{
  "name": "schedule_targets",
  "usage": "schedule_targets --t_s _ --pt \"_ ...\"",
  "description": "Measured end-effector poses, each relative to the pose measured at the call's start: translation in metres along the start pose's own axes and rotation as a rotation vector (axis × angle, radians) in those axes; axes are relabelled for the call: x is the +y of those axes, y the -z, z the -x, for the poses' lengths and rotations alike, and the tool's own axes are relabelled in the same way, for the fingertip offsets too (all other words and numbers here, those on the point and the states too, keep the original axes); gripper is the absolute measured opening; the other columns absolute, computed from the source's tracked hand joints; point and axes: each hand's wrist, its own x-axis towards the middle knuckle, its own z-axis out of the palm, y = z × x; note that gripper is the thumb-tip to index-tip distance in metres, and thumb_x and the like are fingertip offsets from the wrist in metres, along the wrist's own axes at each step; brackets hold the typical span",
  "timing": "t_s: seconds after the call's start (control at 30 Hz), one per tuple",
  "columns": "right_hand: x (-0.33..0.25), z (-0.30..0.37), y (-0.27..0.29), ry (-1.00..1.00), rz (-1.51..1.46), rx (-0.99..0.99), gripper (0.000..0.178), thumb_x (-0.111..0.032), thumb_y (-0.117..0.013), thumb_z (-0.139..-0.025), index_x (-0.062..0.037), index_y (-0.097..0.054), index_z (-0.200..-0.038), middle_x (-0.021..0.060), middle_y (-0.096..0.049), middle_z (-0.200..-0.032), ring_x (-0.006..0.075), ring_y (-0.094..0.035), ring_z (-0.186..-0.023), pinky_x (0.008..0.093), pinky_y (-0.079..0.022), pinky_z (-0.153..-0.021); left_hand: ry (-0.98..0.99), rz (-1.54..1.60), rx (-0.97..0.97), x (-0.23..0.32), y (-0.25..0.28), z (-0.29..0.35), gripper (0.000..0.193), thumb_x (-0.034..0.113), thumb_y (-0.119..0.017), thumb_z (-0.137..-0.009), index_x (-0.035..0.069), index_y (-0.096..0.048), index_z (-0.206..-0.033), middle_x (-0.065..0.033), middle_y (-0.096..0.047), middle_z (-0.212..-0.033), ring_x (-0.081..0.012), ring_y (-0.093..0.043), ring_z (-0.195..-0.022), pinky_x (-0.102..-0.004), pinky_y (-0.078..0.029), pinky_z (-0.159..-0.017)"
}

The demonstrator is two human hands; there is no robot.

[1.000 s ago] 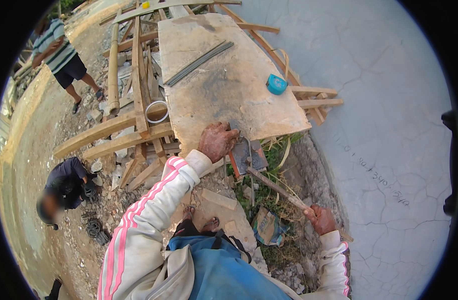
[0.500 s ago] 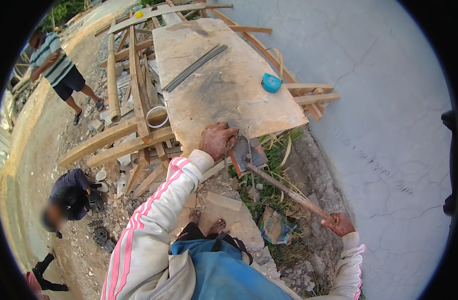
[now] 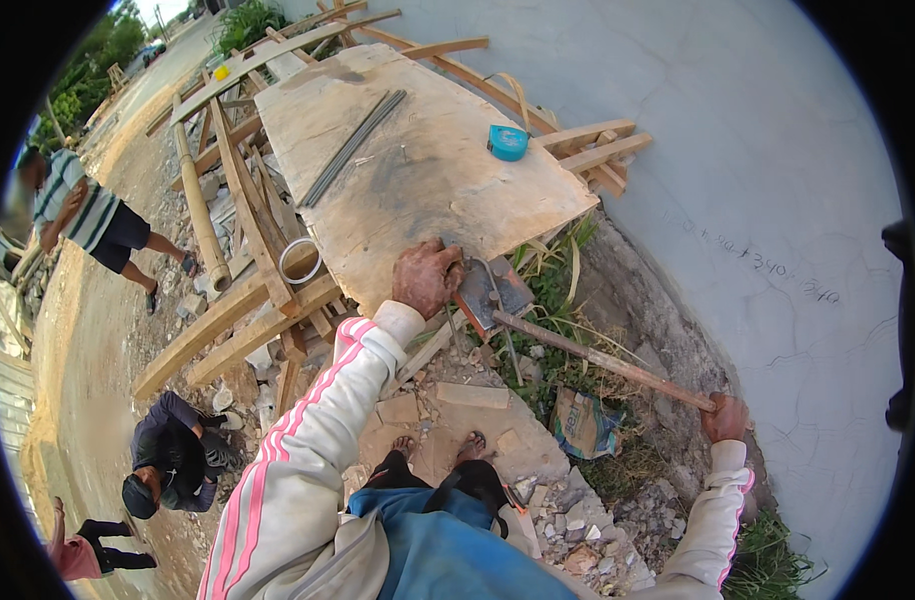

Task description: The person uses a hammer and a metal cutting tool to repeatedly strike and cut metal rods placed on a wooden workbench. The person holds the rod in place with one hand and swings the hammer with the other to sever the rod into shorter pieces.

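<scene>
Lever bar (image 3: 608,358), long, rounded and rust-brown, slants from a dark metal plate (image 3: 516,289) at the near edge of the counter (image 3: 518,205) out to the right. The plate is squarish, scuffed and flat, with an orange-red edge on its near left side. The right hand (image 3: 726,418) is wrapped around the bar's outer end, fingers closed on it. The left hand (image 3: 427,280) rests at the counter's edge just beside the plate, fingers curled inward; whether it pinches something beneath them I cannot tell.

The step in hand looks like a levering one, with the left hand bracing the work and the right arm stretched out for leverage. The next move would seem to call for a firm left hand, fingers clear of the bar's pivoting end, and a controlled swing from the right.

The counter is a pale wooden board, smudged grey and rough along its rim. Slim grey rods (image 3: 356,148) lie bundled on it, straight and parallel, with a rounded teal tape measure (image 3: 507,143) near its right edge. Sawn timber beams (image 3: 213,328) and a smooth bamboo pole (image 3: 200,195) lie to the left. Beyond the grass (image 3: 553,280) on the right spreads a grey surface (image 3: 698,150), netted with fine cracks.
</scene>
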Motion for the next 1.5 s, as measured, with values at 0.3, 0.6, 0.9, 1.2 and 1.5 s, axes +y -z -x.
schedule_targets --t_s 0.3,0.6,0.9,1.2,1.5 --pt "-0.088 0.143 0.023 -0.319 -0.009 0.009 0.041 -0.039 -0.067 -0.09 -0.0066 -0.065 -0.064 0.023 -0.06 -0.062 0.0465 -0.061 -0.063 0.0532 -0.049 -0.059 -0.059 0.001 0.031 -0.005 -0.003 -0.001 0.013 0.02 -0.065 -0.083 0.009 -0.067 -0.09 -0.0149 -0.062 -0.085 -0.0371 -0.064 -0.084 -0.0478 -0.051 -0.076" --pt "-0.173 0.23 0.027 -0.519 0.006 0.034 0.03 -0.034 -0.072 -0.08 -0.0066 -0.069 -0.068 0.0224 -0.063 -0.064 0.046 -0.064 -0.065 0.0522 -0.051 -0.059 -0.075 -0.211 -0.035 -0.003 -0.008 0.001 0.019 0.022 -0.062 -0.088 0.011 -0.066 -0.103 -0.0123 -0.065 -0.099 -0.0333 -0.067 -0.094 -0.0478 -0.05 -0.083" --pt "-0.282 0.286 0.056 -0.764 -0.02 -0.055 0.031 -0.037 -0.076 -0.08 -0.0071 -0.071 -0.072 0.0209 -0.065 -0.066 0.0443 -0.065 -0.065 0.0514 -0.052 -0.06 -0.165 -0.153 0.014 -0.009 -0.011 -0.001 0.019 0.022 -0.063 -0.086 0.012 -0.066 -0.102 -0.0107 -0.064 -0.098 -0.0329 -0.067 -0.095 -0.0481 -0.05 -0.082" --pt "-0.304 0.286 0.082 -0.735 -0.114 -0.137 0.052 -0.055 -0.073 -0.083 -0.0028 -0.072 -0.078 0.0231 -0.064 -0.065 0.0452 -0.066 -0.067 0.0525 -0.051 -0.061 -0.138 -0.142 -0.087 -0.011 -0.012 -0.004 0.023 0.024 -0.062 -0.091 0.008 -0.067 -0.107 -0.0116 -0.063 -0.104 -0.0319 -0.066 -0.097 -0.0478 -0.048 -0.089" --pt "-0.327 0.294 0.088 -0.766 -0.278 -0.149 0.07 -0.066 -0.06 -0.09 0.0029 -0.072 -0.092 0.0239 -0.064 -0.065 0.0435 -0.068 -0.067 0.0508 -0.052 -0.062 -0.439 0.035 -0.121 -0.034 0.022 0.026 0.077 0.061 -0.059 -0.089 -0.004 -0.06 -0.129 -0.0203 -0.054 -0.121 -0.0371 -0.053 -0.114 -0.0512 -0.041 -0.098"
